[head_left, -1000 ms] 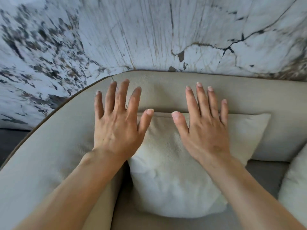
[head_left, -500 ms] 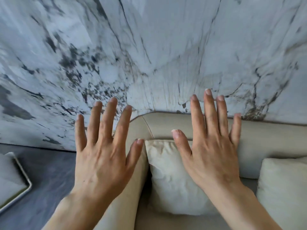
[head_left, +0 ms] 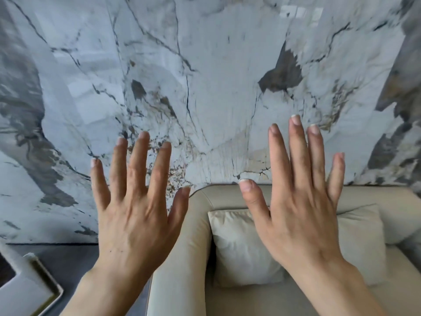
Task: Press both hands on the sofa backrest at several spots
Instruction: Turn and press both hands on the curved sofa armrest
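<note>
A beige sofa backrest (head_left: 369, 197) runs along the wall at the lower right, curving into an armrest (head_left: 182, 258). A cream cushion (head_left: 241, 249) leans against the backrest. My left hand (head_left: 134, 215) is raised with fingers spread, held in the air left of the armrest and in front of the wall. My right hand (head_left: 298, 213) is also lifted with fingers apart, above the cushion and backrest. Neither hand touches the sofa. Both hold nothing.
A white and grey marble wall (head_left: 205, 87) fills the upper view behind the sofa. Dark floor (head_left: 68, 258) lies at the lower left, with the corner of a pale side table (head_left: 29, 290) with a raised rim.
Both hands have lifted off the backrest and cushion and risen higher. The view has tilted up and shifted left, showing more wall and the side table.
</note>
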